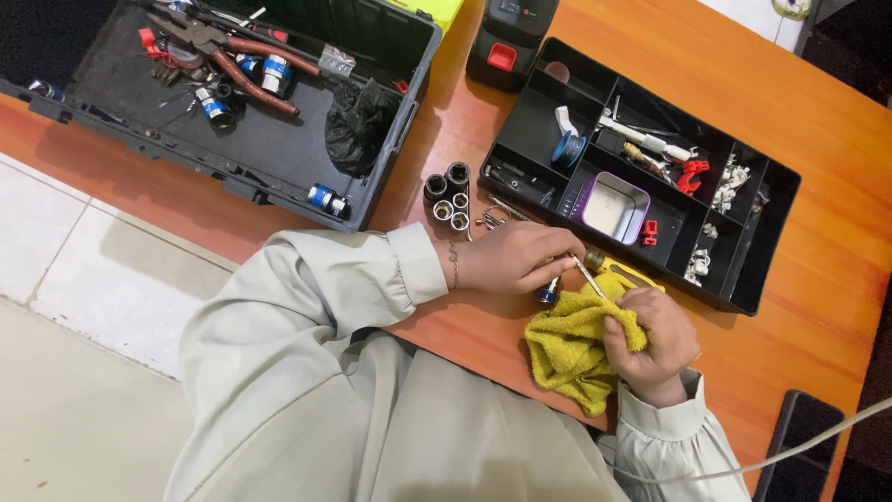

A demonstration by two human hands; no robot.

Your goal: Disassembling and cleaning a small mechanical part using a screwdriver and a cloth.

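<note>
My left hand [520, 256] pinches a thin metal rod [587, 275] between its fingertips over the orange table [818, 279]. A small blue-banded socket [548, 296] sits just below those fingers. My right hand [655, 344] grips a crumpled yellow cloth [567, 344] and presses it against the rod's lower end. A yellow tool handle [624, 271] lies on the table right behind both hands.
A black compartment tray [743, 288] with small parts and a purple-rimmed tin [613, 206] lies to the right. An open black toolbox [279, 149] with pliers and sockets stands at the left. Several loose sockets [448, 197] stand between them. A drill battery [506, 46] sits behind, and a dark phone [799, 437] lies near the right edge.
</note>
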